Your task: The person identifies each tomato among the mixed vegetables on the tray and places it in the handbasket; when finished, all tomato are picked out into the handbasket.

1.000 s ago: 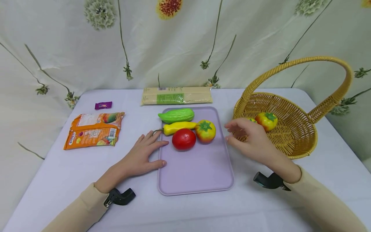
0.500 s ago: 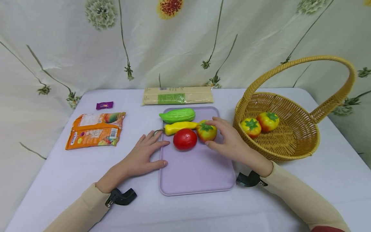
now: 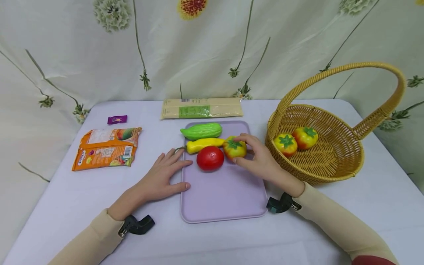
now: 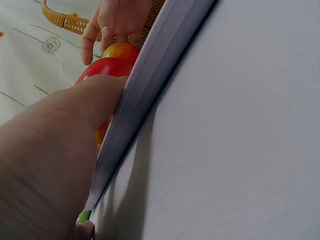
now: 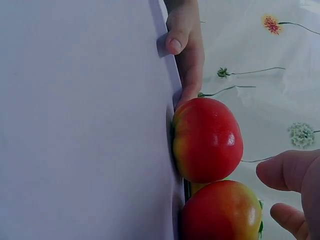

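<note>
The loosely bent fingers of the right hand (image 3: pixel 261 158), not visibly gripping, are poised around a yellow-red fruit (image 3: pixel 232 150) on the lilac tray (image 3: pixel 225 195). A steady hold would likely be gained low on its sides, the adjacent red tomato (image 3: pixel 210 159) left unbumped. The tray's left rim is touched by the flat, spread left hand (image 3: pixel 162 176).

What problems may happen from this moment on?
1. The right hand has its fingers close about the yellow-red fruit, beside the red fruit; closing them might nudge the red one, whose rounded shape could roll.
2. The stem of the yellow pepper lies right by the left hand, so a shift there may drag it.
3. The basket stands near the right hand; a careless swing could bump it.
</note>
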Motion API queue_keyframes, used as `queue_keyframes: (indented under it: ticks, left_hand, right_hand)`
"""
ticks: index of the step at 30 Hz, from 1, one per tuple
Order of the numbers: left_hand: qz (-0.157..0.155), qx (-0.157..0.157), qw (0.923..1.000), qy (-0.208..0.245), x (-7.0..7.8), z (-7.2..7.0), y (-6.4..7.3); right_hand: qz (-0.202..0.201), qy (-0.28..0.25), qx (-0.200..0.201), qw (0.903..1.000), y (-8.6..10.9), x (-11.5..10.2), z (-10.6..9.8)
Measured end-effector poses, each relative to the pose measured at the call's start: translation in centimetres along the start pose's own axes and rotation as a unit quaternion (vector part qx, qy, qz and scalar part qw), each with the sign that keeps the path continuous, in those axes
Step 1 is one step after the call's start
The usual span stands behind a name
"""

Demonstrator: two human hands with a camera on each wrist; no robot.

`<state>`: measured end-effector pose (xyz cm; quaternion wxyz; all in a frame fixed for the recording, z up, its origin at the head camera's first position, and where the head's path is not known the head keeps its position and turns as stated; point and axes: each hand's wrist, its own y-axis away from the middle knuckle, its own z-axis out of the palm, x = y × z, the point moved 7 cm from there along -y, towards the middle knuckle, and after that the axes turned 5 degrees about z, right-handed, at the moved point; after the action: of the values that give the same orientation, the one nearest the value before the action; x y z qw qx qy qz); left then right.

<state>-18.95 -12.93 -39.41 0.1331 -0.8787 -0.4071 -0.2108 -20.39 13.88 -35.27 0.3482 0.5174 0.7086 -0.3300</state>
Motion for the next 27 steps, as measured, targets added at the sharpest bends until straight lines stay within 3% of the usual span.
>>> queue_keyframes:
  ticks: [27]
  left_hand:
    - [-0.006,-0.003,1.0,0.0,-0.2,0.2,0.0]
  right_hand:
    - [0.002,-0.008,-0.019,0.9998,-0.4,1.2,0.3]
